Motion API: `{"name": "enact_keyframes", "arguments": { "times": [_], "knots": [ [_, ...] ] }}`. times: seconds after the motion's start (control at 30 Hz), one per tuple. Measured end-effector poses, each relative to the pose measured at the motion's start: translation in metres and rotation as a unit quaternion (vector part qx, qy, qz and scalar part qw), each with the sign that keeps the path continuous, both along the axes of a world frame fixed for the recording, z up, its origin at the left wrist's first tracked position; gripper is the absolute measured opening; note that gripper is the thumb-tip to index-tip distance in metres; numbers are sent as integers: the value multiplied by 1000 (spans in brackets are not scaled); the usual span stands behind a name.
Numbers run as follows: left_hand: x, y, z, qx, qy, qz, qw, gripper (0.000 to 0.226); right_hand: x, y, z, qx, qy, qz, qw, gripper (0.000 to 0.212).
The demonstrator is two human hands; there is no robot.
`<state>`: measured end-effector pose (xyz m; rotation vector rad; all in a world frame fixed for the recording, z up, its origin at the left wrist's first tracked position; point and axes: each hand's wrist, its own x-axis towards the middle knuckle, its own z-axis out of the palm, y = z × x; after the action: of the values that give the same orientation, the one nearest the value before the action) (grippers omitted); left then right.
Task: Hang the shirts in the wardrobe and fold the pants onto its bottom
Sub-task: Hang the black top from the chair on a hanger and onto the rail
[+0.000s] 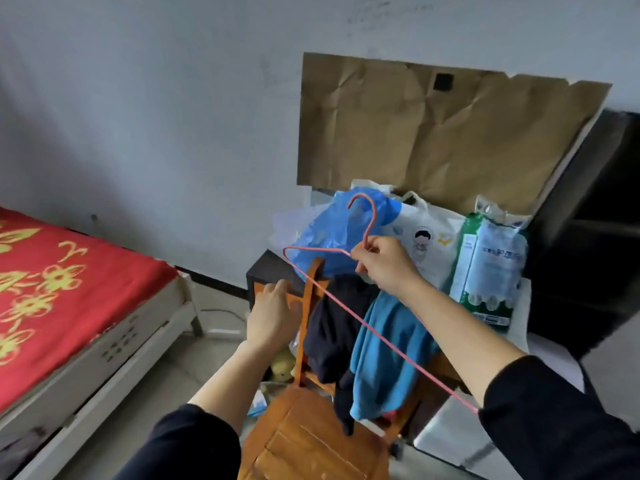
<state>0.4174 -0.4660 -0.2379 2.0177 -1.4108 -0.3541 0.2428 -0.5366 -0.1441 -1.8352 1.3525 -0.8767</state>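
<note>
My right grip (384,263) pinches the pink wire hanger (373,223) at its neck, hook up. My left grip (273,315) is open, fingers straight, near the wooden chair (311,441) back. Just below the right grip, a dark garment (332,323) and a blue garment (391,348) hang over that chair back.

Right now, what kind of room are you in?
Most likely a bedroom. There's a bed with a red flowered cover on the left, a wooden chair with clothes draped over its back, and the right hand pinches a pink wire hanger.
</note>
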Motion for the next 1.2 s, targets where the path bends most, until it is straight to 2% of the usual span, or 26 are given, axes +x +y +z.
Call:
{"name": "enact_keyframes", "arguments": {
  "times": [0.27,0.4,0.5,0.57,0.63,0.77,0.87,0.93,1.1,1.17,1.2],
  "knots": [
    [-101,-82,-25,29,-2,-64,998,47,-108,-82,0,-82,89,-52,991,27],
    [-157,-117,-41,141,-51,-45,988,97,-148,-117,-26,-58,94,-9,994,32],
    [-179,-136,-46,208,-45,-7,977,110,-169,-134,-46,-62,92,0,994,33],
    [-182,-146,-43,218,-52,26,974,97,-178,-144,-53,-65,94,-6,993,32],
    [-183,-154,-39,228,-55,47,971,74,-185,-152,-57,-70,112,-16,991,32],
    [-194,-158,-36,225,-96,31,969,42,-192,-165,-67,-60,176,-14,983,32],
    [-198,-153,-38,189,-94,-11,978,19,-189,-166,-79,17,221,28,975,28],
    [-194,-148,-37,151,-73,-19,986,17,-185,-160,-89,80,240,76,964,27],
    [-175,-129,-23,10,73,-1,997,19,-177,-145,-101,185,281,151,930,35],
    [-163,-115,-12,0,170,-9,985,20,-176,-143,-98,193,279,182,923,46],
    [-158,-108,-7,-1,237,-24,971,20,-176,-142,-94,209,266,193,921,57]
  ]
}}
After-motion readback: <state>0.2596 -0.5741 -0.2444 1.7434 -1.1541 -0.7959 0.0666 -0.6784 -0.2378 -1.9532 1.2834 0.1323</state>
